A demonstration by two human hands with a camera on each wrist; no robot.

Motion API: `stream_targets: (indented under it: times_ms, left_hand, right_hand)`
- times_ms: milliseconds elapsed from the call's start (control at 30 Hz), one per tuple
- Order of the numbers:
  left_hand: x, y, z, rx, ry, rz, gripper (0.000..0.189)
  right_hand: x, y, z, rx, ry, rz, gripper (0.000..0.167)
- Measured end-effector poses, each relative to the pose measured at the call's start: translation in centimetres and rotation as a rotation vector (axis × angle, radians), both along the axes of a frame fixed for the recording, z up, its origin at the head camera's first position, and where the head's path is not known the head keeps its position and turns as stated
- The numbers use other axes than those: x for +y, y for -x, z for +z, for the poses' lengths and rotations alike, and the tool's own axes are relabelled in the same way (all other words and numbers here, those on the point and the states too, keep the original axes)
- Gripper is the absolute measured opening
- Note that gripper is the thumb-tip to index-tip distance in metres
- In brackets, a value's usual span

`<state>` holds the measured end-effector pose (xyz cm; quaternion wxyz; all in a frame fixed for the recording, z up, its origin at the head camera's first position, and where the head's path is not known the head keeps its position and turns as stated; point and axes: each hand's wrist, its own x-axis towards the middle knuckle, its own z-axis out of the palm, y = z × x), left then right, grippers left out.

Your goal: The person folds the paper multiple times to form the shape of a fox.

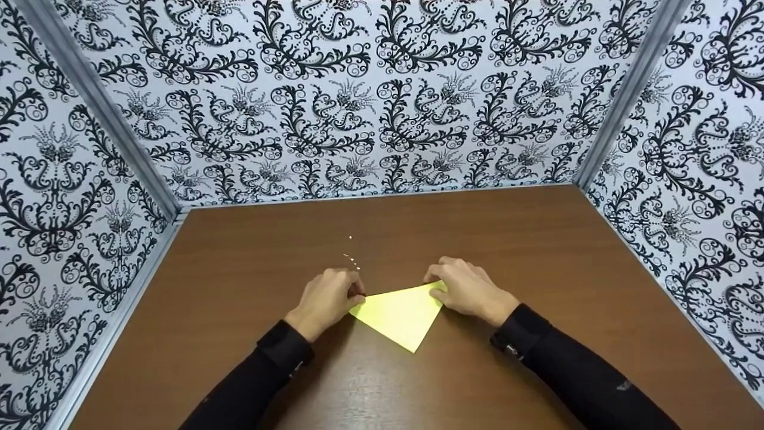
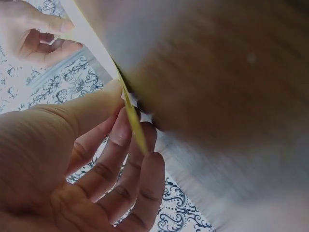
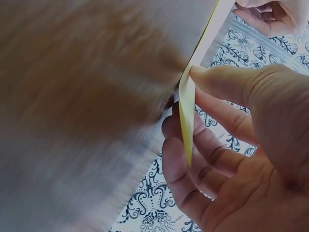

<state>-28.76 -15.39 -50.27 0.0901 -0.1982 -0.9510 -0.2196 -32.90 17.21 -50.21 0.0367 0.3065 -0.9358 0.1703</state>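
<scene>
A yellow sheet of paper (image 1: 401,313), folded to a triangle-like shape, lies between the two hands with one corner pointing toward the person. My left hand (image 1: 329,297) pinches its left corner between thumb and fingers. At the upper right corner my right hand (image 1: 468,288) pinches the paper in the same way. In the left wrist view the thumb presses the paper's edge (image 2: 131,113) against the fingers. The right wrist view shows a narrow pointed corner of the paper (image 3: 186,113) under the thumb, with the fingers behind it.
A brown wooden table (image 1: 370,388) carries the work. Several tiny pale scraps (image 1: 352,260) lie on it beyond the left hand. Panels with black-and-white scroll patterns (image 1: 358,95) stand at the back and both sides, joined by grey metal posts (image 1: 627,89).
</scene>
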Motion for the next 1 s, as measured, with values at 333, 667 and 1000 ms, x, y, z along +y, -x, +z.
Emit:
stream_targets:
  times_ms: [333,667,1000]
  left_hand:
    - [0.3,-0.4,0.2,0.114,0.023,-0.041,0.011]
    - [1.9,-2.0,0.6,0.187,0.114,-0.207,0.014]
    - [2.6,-2.9,0.6,0.145,0.173,-0.289,0.013]
  right_hand:
    - [-0.1,-0.3,0.3,0.066,-0.037,0.001,0.015]
    - [-0.2,-0.5,0.4,0.078,-0.013,0.001,0.014]
    - [-0.2,-1.2,1.0,0.091,0.060,0.030,0.012]
